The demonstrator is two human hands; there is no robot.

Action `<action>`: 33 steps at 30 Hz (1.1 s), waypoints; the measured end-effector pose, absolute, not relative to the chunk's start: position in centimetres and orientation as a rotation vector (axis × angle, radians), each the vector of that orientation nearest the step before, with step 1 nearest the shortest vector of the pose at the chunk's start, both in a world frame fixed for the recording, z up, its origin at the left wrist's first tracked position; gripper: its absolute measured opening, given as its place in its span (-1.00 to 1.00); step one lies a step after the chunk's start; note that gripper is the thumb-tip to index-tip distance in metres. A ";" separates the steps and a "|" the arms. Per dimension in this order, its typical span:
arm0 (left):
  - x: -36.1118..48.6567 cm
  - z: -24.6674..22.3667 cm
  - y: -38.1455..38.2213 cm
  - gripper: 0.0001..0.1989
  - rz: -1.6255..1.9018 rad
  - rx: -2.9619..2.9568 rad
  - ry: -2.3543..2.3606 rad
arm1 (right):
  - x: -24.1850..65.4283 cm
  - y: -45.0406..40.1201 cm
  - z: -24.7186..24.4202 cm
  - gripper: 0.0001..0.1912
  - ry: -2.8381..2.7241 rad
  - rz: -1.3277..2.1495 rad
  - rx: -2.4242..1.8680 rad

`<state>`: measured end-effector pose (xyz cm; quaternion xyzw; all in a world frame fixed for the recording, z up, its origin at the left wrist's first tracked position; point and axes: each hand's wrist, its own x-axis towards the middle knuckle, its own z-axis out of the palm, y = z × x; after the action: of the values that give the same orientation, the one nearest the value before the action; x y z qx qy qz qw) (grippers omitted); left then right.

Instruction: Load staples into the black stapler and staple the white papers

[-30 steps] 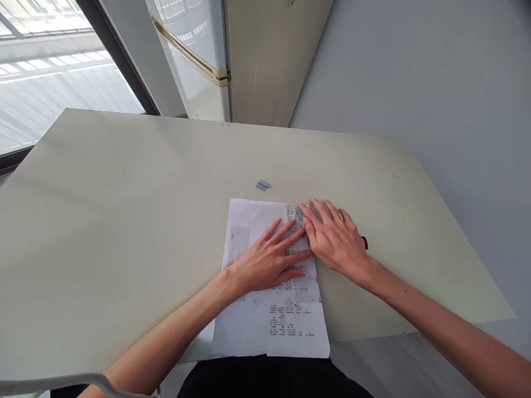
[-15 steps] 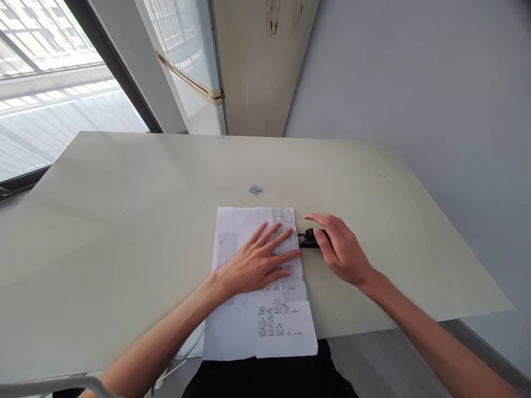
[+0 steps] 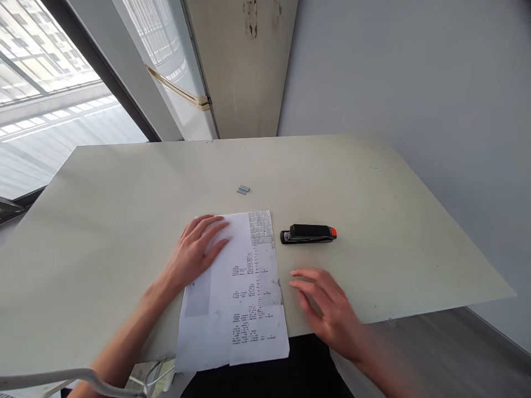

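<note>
Hands [image 3: 327, 309] loosely open, left touching printed paper [image 3: 236, 331]

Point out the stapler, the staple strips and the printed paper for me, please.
Stapler [image 3: 311, 230]: head view, on its black upper arm.
Staple strips [image 3: 245, 188]: head view, on the farther grey strip.
Printed paper [image 3: 225, 296]: head view, on a blank patch beside the print.

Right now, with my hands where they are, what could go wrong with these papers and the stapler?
The lower edge of the papers sticks out past the near edge of the table, so a bump from your lap could shift them. Your left hand is only at their upper left, so the lower right corner might swing. The staple strips lie loose just beyond the papers; pushing the sheets forward could scatter them. The stapler seems steady.
</note>
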<state>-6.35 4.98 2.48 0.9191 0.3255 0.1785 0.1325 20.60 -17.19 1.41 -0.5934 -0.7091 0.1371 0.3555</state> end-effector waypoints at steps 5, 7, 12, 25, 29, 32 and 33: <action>-6.4 2.7 5.9 -0.63 0.533 2.671 1.088 | 17.9 -17.1 1.1 -0.65 -1.890 0.461 -1.518; -6.3 2.6 5.8 -0.60 0.501 2.666 1.117 | 17.3 -17.1 1.1 -0.64 -1.952 0.475 -1.494; -6.6 2.3 6.4 -0.34 0.302 2.531 1.329 | 17.2 -17.1 1.2 -0.67 -1.996 0.505 -1.500; -8.4 6.1 6.5 -0.49 0.147 2.089 1.423 | 17.4 -17.4 1.2 -0.64 -1.956 0.566 -1.468; -9.7 7.3 5.2 -0.47 0.272 1.946 1.380 | 17.2 -17.6 1.0 -0.50 -1.790 0.599 -1.507; -10.3 8.1 4.8 -0.47 0.349 1.857 1.348 | 16.9 -17.7 0.8 -0.50 -1.508 0.640 -1.571; -10.3 8.3 4.7 -0.47 0.368 1.840 1.337 | 16.8 -17.6 0.8 -0.52 -1.409 0.658 -1.582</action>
<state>-10.34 4.66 8.34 0.7295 0.5303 0.1457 0.4067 16.79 -17.63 0.79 -0.6385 -0.5688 0.2657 0.4452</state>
